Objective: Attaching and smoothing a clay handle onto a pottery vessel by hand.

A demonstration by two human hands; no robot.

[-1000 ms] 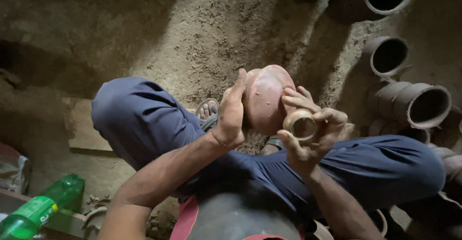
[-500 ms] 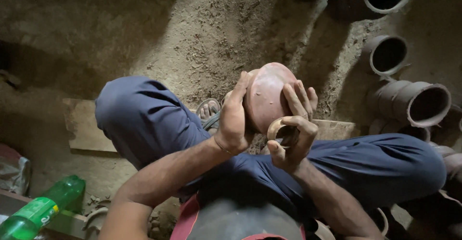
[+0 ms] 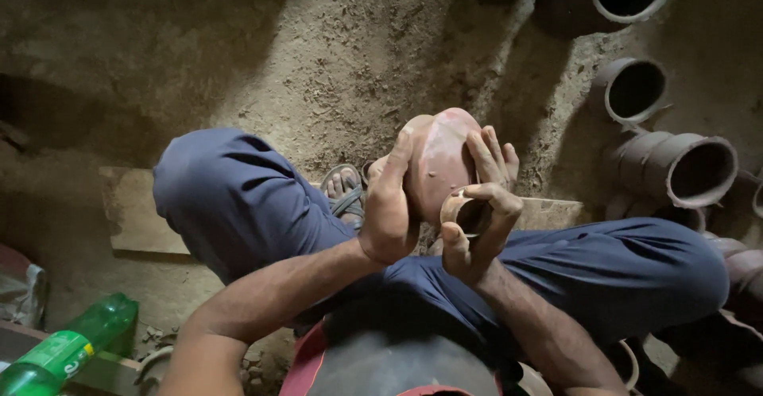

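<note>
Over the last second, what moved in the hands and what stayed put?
The right hand drew in toward the left along the clay pot's mouth end, its fingers curling closer around the rim. The left hand slid slightly higher on the pot's side. The pot stayed held between both hands over the lap. The pots on the ground and the green bottle did not move.

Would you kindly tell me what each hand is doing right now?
Left hand: closed around the round reddish-brown clay pot.
Right hand: gripping the pot's neck.
</note>
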